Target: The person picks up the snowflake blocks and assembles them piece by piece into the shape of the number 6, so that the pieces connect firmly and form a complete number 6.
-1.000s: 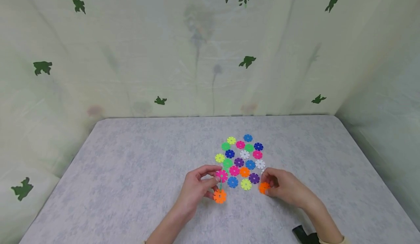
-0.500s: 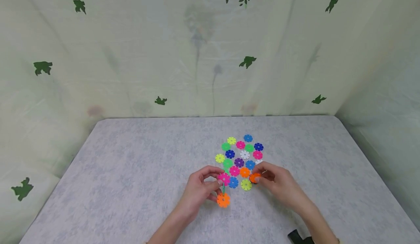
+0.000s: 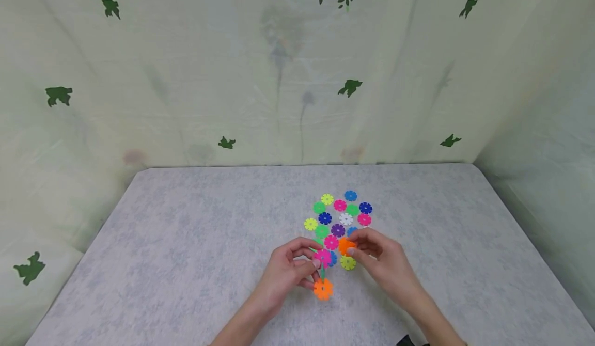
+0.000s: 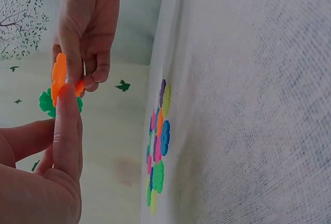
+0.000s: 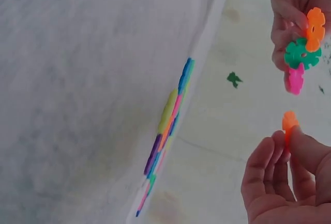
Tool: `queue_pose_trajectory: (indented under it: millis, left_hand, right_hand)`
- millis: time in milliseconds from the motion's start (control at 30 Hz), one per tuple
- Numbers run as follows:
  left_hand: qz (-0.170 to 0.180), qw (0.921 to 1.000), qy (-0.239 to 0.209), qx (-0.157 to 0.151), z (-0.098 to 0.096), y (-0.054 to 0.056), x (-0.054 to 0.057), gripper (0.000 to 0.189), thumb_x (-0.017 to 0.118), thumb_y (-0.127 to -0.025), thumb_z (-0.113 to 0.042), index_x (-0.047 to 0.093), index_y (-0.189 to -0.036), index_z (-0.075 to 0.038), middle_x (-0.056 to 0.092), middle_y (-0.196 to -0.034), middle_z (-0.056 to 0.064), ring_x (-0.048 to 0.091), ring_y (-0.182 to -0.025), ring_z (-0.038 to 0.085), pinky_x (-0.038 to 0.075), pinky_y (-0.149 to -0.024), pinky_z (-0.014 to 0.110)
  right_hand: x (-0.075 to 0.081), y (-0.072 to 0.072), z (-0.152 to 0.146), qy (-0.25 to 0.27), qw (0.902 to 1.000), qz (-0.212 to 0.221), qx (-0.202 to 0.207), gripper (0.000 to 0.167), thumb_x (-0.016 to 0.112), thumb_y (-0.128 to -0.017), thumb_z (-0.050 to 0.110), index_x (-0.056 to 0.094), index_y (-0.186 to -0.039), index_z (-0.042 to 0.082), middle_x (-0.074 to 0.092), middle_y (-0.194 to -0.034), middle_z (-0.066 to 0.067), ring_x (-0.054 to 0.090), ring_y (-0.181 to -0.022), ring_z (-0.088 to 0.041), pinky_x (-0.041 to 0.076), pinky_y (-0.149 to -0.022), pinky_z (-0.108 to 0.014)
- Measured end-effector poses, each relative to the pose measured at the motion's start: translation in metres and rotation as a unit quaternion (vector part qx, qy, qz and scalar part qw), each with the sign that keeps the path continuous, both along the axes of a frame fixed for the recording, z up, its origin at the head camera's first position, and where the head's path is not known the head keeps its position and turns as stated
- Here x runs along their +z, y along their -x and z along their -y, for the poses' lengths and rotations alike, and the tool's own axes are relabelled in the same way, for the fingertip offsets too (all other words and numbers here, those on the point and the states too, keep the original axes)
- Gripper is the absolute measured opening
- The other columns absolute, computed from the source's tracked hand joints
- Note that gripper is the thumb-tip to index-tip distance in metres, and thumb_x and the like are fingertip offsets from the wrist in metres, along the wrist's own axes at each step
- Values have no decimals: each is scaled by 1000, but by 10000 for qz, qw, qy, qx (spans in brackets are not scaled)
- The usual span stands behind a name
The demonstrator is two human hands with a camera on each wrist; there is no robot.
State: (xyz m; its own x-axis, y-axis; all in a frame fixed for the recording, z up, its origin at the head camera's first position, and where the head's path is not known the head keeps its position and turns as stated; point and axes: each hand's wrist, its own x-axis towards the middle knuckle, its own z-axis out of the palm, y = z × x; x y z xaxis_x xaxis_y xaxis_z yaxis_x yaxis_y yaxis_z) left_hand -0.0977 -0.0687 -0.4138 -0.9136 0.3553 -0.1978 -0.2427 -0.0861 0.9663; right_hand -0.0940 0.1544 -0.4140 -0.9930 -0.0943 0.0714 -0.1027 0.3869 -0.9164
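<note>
Surface (image 3: 186, 242): pale grey, mottled, woven-looking in L wrist view, rounded far corners. L hand (image 3: 289, 269), toward near edge, fingers partly bent, pinches a joined piece (image 3: 323, 272) above the surface: thin, plastic-looking notched discs, w/ pink disc (image 3: 324, 256) at far end, green disc (image 5: 296, 53) set crosswise in mid., orange disc (image 3: 323, 292) at near end. Loose discs (image 3: 338, 230), flat, scalloped, mixed colours, lie R of ctr betw. hands & far edge. R hand (image 3: 385, 261), just beside, fingers curled, thumb & fingertips pinching a single orange disc (image 5: 289, 122), also raised, apart from the pink one. Blk item (image 3: 405, 341) at near edge, R side, mostly cut off. Vs. 1 s ago: R hand + its disc well left, L hand a bit right & closer to near edge, so gap's smaller; visible loose discs unmoved, less of blk item showing.
</note>
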Motion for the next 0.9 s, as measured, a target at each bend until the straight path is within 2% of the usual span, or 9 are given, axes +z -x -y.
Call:
queue_pose_trajectory:
  millis: [233,367,633,900]
  left_hand:
    - [99,9999,-35,-68,-2,-1,0,26,67,-89,-3,65,-115,-2,63,-90,10,65,-67,19,58,-60,33]
    - [143,9998,-102,-109,-2,-1,1,26,68,-89,-4,65,-115,-2,63,-91,10,64,-66,18,57,-60,32]
    - [222,9993,-78,-307,-2,-2,4,25,69,-89,-5,67,-114,1,64,-87,10,62,-63,15,56,-60,27]
    - [256,9986,-18,-464,1,-1,4,23,68,-90,-3,69,-113,0,66,-84,11,59,-59,14,55,-60,26]
  right_hand:
    - [-1,-4,5,657,9973,-171,262,19,70,-91,11,68,-107,21,68,-102,2,66,-94,-17,55,-83,-31]
    - [-3,-5,7,851,9949,-301,455,17,68,-93,14,67,-108,21,68,-102,1,66,-95,-20,55,-82,-33]
    - [-4,-7,9,766,9953,-239,540,15,68,-93,11,69,-106,17,67,-99,0,65,-90,-21,56,-79,-32]
    - [-5,-8,9,699,9934,-486,766,8,69,-93,15,68,-100,19,68,-94,3,65,-86,-20,55,-81,-33]
